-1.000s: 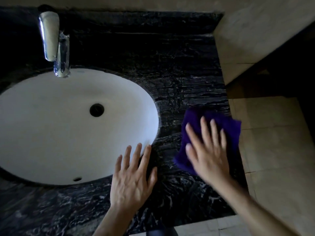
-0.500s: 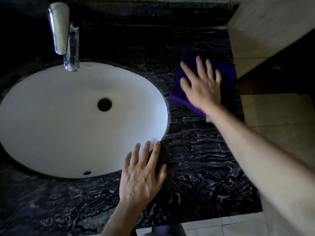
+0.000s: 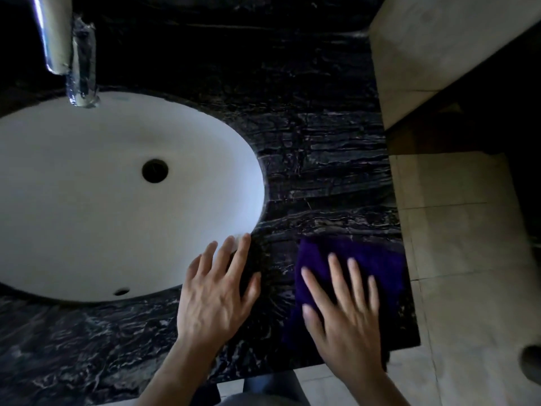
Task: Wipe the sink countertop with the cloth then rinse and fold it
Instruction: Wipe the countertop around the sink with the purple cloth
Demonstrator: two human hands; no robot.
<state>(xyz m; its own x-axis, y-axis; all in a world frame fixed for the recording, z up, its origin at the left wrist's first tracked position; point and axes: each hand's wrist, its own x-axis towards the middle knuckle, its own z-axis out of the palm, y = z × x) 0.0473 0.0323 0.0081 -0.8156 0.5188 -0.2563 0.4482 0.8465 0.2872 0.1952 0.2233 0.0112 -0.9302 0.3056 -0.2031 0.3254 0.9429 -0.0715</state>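
Count, head view:
- Hands: 2. Left hand [image 3: 215, 294] lower centre of frame, right hand [image 3: 344, 313] lower right of centre.
- Cloths: 1, purple cloth [image 3: 369, 259], lower right.
- Sinks: 1, white oval sink [image 3: 87, 230], left half of frame.
- Holes in sink: 2. Drain [image 3: 155, 170] mid-left, small overflow hole [image 3: 121, 292] lower left.
- Taps: 1, chrome tap [image 3: 68, 51], upper left.
- Desks: 1, dark marble desk [image 3: 316, 159], centre.

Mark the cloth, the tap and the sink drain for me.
cloth [image 3: 377, 259], head view, bare purple patch above the fingertips
tap [image 3: 58, 39], head view, chrome spout
sink drain [image 3: 155, 170], head view, centre of the dark hole
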